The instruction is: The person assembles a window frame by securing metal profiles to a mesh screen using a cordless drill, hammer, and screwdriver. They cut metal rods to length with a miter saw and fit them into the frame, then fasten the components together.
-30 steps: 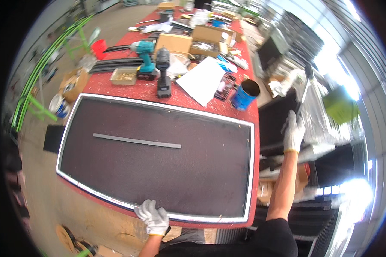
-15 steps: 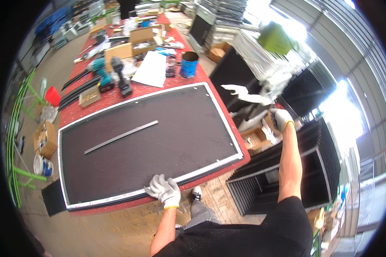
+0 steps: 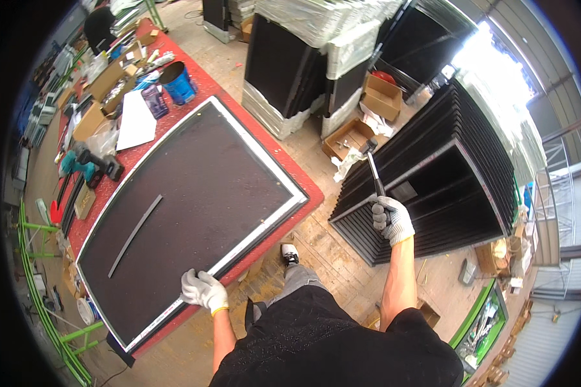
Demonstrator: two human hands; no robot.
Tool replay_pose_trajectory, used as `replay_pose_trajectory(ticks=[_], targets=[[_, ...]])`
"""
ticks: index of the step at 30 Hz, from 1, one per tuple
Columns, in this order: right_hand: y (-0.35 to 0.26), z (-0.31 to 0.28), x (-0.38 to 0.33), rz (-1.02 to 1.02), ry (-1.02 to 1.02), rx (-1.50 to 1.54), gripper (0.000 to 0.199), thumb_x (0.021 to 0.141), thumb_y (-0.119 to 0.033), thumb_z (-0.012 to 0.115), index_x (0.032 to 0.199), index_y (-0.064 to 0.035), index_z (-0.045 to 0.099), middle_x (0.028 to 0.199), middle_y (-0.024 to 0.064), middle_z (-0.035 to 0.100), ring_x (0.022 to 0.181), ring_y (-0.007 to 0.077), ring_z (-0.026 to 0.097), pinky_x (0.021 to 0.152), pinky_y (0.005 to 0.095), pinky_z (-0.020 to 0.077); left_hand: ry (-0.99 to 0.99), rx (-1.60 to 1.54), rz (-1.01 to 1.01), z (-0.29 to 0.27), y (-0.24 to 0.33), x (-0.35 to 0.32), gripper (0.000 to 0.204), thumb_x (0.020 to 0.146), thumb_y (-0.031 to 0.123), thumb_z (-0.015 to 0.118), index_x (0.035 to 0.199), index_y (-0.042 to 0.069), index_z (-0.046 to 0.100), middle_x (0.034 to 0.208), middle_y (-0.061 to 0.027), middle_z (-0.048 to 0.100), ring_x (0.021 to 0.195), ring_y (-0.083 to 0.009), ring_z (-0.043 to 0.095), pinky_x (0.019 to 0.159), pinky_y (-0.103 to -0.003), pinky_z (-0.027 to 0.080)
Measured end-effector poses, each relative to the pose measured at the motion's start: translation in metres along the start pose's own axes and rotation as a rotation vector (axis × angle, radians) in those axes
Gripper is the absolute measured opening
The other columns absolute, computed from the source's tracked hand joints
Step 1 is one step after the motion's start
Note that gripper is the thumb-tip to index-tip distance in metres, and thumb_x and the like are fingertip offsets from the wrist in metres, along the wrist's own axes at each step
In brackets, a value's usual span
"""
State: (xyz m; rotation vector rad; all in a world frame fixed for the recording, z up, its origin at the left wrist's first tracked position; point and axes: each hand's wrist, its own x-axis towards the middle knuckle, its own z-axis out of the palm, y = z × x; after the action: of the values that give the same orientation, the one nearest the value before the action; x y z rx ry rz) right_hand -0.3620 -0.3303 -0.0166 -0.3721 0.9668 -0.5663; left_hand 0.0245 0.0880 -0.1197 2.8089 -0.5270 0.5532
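My right hand (image 3: 392,219), in a pale knit glove, is wrapped round the dark grip of a hammer (image 3: 374,169). Its silver shaft points up and away, ending in a small dark head. On the red table a large dark panel (image 3: 219,161) lies flat inside a white-edged frame (image 3: 242,238). My gloved left hand (image 3: 204,291) rests on the frame's near edge, fingers partly bent but apart. A thin grey strip (image 3: 135,235) lies loose across the panel, left of its middle.
A stack of black frames (image 3: 432,174) stands right of me, with open cardboard boxes (image 3: 348,137) behind it. Wrapped panels (image 3: 284,71) stand beyond. Drills (image 3: 93,161), a blue can (image 3: 177,84) and a white sheet (image 3: 135,119) lie along the table (image 3: 290,184).
My view has turned right. My right hand, earlier out by the boxes, is now closer to me with the hammer plainly visible. My left hand is still on the frame's edge.
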Motion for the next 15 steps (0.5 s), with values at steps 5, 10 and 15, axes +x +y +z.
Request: replay_pose_trajectory(ticks=[5,10,15], targets=[[0.008,-0.005,-0.095,-0.128,-0.029,-0.068,0.029,0.105,-0.021,0.072,0.123,0.0017,0.068,0.072,0.0027,0.061,0.047,0.0102,0.051,0.04,0.0252,0.0406,-0.12,-0.531,0.195,-0.041,0.091,0.029,0.057,0.095,0.016,0.077,0.146,0.0,0.06,0.145,-0.0238,0.063,0.136,-0.0439,0.059,0.116,-0.062,0.048],[0.044,-0.01,-0.201,-0.215,-0.111,-0.105,0.043,0.101,-0.025,0.077,0.126,0.0081,0.065,0.07,0.0067,0.061,0.044,0.0137,0.052,0.038,0.0271,0.0396,-0.782,-1.326,0.484,-0.061,0.306,-0.003,0.115,0.08,0.016,0.096,0.173,-0.002,0.031,0.174,-0.0315,0.035,0.156,-0.0447,0.048,0.122,-0.05,0.053],[0.101,-0.008,-0.297,-0.215,0.101,-0.094,0.041,0.098,-0.019,0.076,0.124,0.0109,0.065,0.068,0.0069,0.06,0.042,0.0149,0.051,0.038,0.0291,0.0397,-1.16,-1.001,1.13,-0.068,0.427,-0.05,0.066,0.097,0.034,0.084,0.153,0.006,0.063,0.157,-0.024,0.064,0.141,-0.0422,0.065,0.114,-0.046,0.055]])
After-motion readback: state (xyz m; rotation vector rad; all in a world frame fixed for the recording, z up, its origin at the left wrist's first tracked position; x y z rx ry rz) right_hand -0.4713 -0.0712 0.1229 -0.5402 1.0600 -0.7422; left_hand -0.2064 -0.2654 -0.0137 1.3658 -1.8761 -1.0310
